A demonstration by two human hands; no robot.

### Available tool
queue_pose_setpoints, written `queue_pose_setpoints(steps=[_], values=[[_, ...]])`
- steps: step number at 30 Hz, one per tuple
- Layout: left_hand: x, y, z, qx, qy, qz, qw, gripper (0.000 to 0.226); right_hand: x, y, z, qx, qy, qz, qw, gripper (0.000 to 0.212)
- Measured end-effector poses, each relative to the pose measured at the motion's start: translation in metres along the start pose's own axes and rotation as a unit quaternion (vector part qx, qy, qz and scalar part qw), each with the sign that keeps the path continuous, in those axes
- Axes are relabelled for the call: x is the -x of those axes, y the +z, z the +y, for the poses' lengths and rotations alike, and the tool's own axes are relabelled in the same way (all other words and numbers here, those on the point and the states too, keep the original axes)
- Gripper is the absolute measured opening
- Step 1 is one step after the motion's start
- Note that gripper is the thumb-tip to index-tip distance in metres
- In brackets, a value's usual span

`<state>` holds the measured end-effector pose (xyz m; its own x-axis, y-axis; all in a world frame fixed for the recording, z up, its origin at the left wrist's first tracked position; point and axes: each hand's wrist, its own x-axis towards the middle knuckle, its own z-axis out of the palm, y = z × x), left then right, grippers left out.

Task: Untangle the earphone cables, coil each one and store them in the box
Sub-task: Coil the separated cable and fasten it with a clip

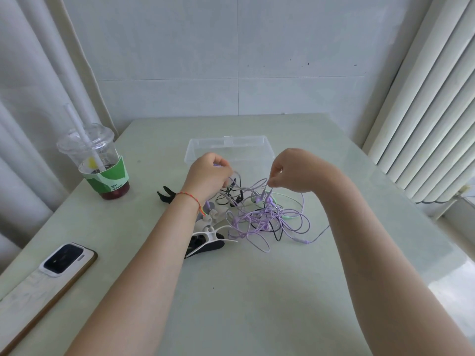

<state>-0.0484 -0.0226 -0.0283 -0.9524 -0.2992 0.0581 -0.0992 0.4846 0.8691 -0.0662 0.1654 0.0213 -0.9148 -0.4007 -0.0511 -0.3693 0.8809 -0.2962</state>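
A tangle of earphone cables [267, 217], mostly purple with black and pale green strands, lies on the table in front of the clear plastic box [228, 145]. My left hand [208, 176] is curled and pinches a purple strand at the tangle's left top. My right hand [290, 169] pinches another purple strand and lifts it a little above the pile. Both hands hover just in front of the box, which stands open with no lid on it.
Black and white cable clips [210, 240] lie left of the tangle, one black clip [165, 195] farther back. A plastic cup with a straw [99, 163] stands at the left. A phone [65, 258] lies near the table's left edge. Blinds hang at the right.
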Motion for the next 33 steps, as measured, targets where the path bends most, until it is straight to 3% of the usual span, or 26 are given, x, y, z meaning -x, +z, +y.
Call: queue_pose_setpoints(steps=[3, 6, 10, 13, 21, 30, 33], values=[[0.002, 0.001, 0.0, 0.014, 0.025, -0.022, 0.999, 0.01, 0.003, -0.001, -0.001, 0.029, -0.006, -0.028, 0.999, 0.018], [0.005, 0.001, 0.004, 0.026, 0.046, -0.087, 0.995, 0.005, 0.004, -0.004, -0.004, -0.026, -0.05, -0.046, 0.997, 0.013], [0.013, -0.002, 0.011, 0.034, 0.049, -0.177, 0.982, 0.007, 0.002, -0.003, -0.007, -0.155, -0.089, 0.024, 0.984, 0.012], [0.014, -0.005, 0.011, 0.04, 0.043, -0.185, 0.981, 0.015, -0.002, -0.001, -0.005, -0.167, -0.076, 0.066, 0.981, 0.013], [0.017, -0.003, 0.012, 0.073, 0.054, -0.219, 0.971, 0.014, -0.007, 0.005, -0.003, -0.233, -0.078, 0.072, 0.967, 0.011], [0.006, 0.002, -0.002, 0.068, 0.03, -0.166, 0.983, 0.02, -0.009, 0.009, -0.004, -0.243, -0.055, 0.065, 0.966, 0.014], [0.008, 0.0, 0.0, 0.064, 0.026, -0.165, 0.984, 0.012, -0.01, 0.01, -0.001, -0.238, -0.033, 0.054, 0.969, 0.015]])
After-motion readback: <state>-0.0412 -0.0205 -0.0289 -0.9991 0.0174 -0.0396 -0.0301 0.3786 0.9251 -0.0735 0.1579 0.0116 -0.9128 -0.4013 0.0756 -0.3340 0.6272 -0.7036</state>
